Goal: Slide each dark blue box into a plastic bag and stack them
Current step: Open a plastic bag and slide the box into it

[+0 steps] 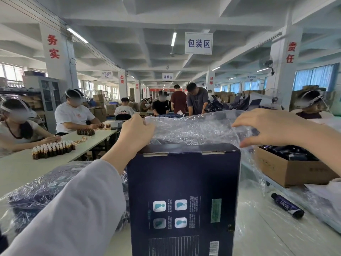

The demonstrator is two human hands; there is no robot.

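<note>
1. box (184,191): dark blue, upright at centre on the table (258,233); printed face toward us; its top edge sits just under our hands
2. bag (193,130): clear film stretched between both hands, just above and behind the box top; more film hangs down the box's right side; the near face of the box is bare
3. left hand (135,133): grey sleeve; fingers curled over the bag's left edge, gripping it at the box's top-left corner
4. right hand (273,128): thumb below, fingers above, pinching the bag's right edge just above the box's top-right corner
5. left of the box: bagged boxes (46,191) lying flat, close against it; we cannot tell if they touch
6. right: open carton (295,172) holding dark tubes; one tube (287,205) lies loose on the table, apart from the box
7. background: people seated at a long bench (27,169) with rows of small bottles (53,148)
</note>
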